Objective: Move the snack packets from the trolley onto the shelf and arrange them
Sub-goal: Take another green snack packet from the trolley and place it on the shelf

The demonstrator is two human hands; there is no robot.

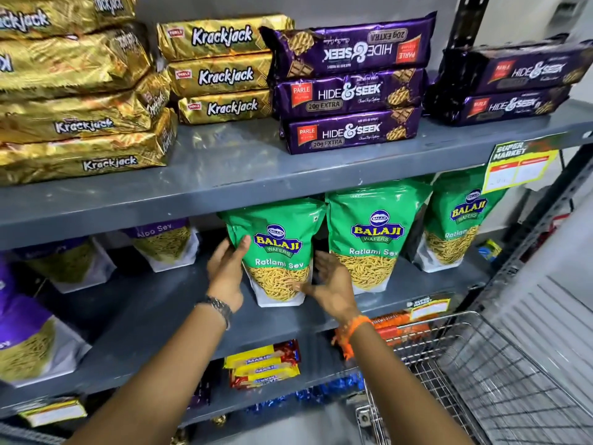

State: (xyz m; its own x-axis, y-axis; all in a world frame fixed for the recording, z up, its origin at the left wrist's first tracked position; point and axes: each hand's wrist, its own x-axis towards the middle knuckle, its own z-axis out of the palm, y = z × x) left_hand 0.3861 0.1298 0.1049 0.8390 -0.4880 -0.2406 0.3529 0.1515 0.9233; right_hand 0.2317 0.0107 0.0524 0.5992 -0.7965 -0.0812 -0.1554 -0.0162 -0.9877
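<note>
A green Balaji Ratlami Sev packet (276,252) stands upright on the grey middle shelf (167,319). My left hand (226,271) grips its left edge, thumb across the front. At the packet's lower right side is my right hand (330,284), fingers spread and blurred, apart from or just touching it. Two more green packets (369,239) (455,226) stand to the right on the same shelf. The wire trolley (500,380) is at the lower right; no packets show inside it.
Purple Aloo Sev packets (167,242) stand at the left of the middle shelf. Krackjack (221,72) and Hide & Seek (349,91) biscuit packs are stacked on the upper shelf. Marie biscuit packs (263,364) lie on the lower shelf. A yellow price tag (519,165) hangs at right.
</note>
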